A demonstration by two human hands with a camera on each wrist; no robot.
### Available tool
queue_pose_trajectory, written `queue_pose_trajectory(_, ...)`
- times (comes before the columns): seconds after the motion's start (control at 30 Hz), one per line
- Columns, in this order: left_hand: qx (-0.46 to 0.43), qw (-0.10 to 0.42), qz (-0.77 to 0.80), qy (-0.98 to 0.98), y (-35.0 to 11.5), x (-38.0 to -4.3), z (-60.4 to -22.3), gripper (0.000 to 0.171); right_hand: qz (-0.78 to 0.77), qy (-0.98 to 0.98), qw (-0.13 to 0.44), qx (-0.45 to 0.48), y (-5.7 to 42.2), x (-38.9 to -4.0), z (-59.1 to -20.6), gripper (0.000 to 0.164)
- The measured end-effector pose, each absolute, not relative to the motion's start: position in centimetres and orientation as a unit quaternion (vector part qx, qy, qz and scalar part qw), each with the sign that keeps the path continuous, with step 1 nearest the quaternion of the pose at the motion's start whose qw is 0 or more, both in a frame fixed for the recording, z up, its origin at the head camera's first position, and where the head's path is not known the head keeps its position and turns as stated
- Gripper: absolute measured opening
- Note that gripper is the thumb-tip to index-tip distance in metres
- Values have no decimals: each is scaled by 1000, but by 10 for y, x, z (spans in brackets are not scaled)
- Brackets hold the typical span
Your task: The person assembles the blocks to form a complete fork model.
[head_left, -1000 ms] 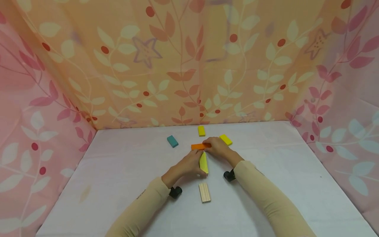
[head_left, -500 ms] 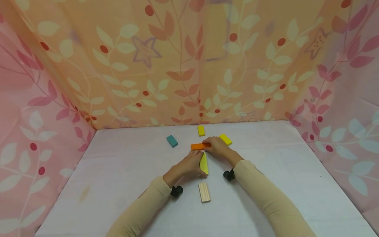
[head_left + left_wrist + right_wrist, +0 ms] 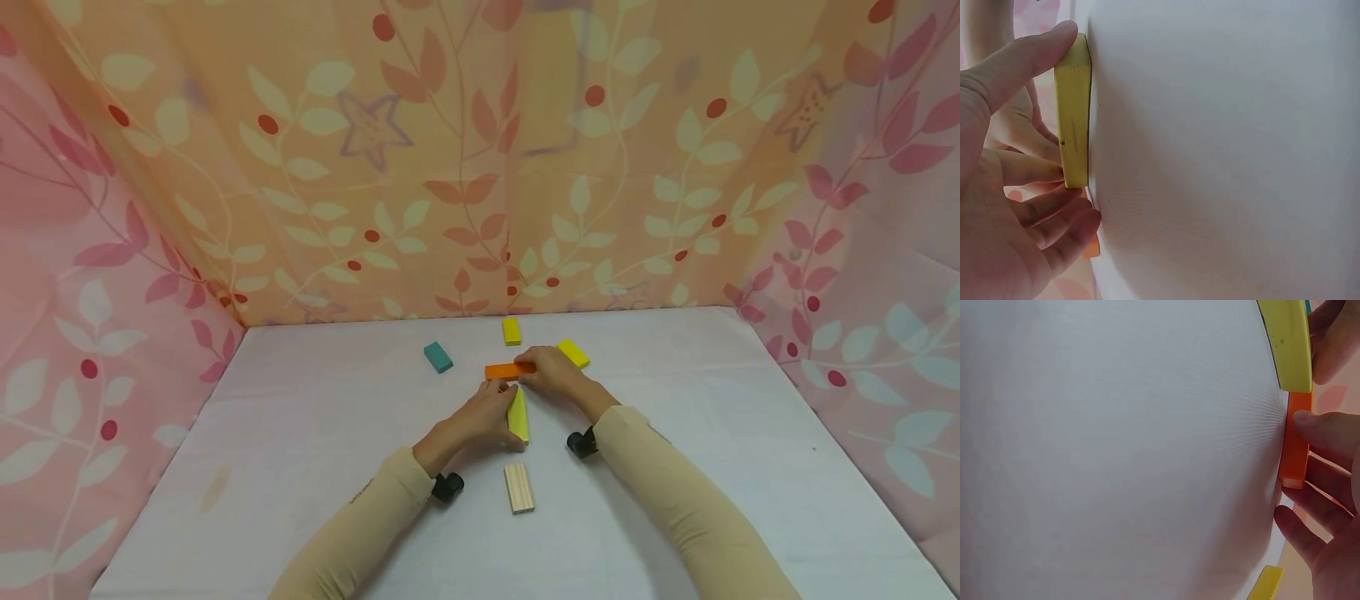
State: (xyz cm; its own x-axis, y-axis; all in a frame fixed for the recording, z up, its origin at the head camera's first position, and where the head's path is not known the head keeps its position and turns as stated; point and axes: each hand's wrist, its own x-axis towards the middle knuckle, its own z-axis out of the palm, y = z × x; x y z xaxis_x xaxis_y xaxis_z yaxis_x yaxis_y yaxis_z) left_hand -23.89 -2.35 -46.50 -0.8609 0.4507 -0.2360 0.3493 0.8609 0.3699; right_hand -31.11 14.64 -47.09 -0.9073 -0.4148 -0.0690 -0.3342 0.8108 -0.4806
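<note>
My left hand (image 3: 483, 418) pinches a yellow-green wooden block (image 3: 518, 417) end to end, thumb at its near end and fingers at its far end. In the left wrist view this block (image 3: 1074, 119) lies along the white tabletop. My right hand (image 3: 553, 372) holds an orange block (image 3: 501, 372) lying crosswise just beyond the yellow-green one. The right wrist view shows the thumb on the side of the orange block (image 3: 1295, 440) and fingers behind it. There the yellow-green block's end (image 3: 1294, 369) sits right at the orange block's side.
A plain wood block (image 3: 519, 488) lies nearest on the white tabletop (image 3: 300, 467). Further back are a teal block (image 3: 438, 357) at left, a yellow block (image 3: 512, 332) behind, and another yellow block (image 3: 573, 353) beside my right hand. Patterned cloth (image 3: 465, 167) encloses the table's back and sides.
</note>
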Motion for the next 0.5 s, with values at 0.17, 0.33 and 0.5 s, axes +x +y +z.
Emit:
queue_pose_trajectory(0.17, 204, 160, 156, 953, -24, -237, -465, 103, -233, 947, 75, -208, 147, -312, -474, 37)
queue_pose_trajectory(0.33, 203, 152, 137, 957, -26, -233, -464, 101, -236, 946, 76, -208, 147, -313, -476, 36)
queue_pose_trajectory(0.5, 200, 140, 125, 962, -28, -228, -462, 92, -244, 944, 78, -206, 148, -313, -475, 36)
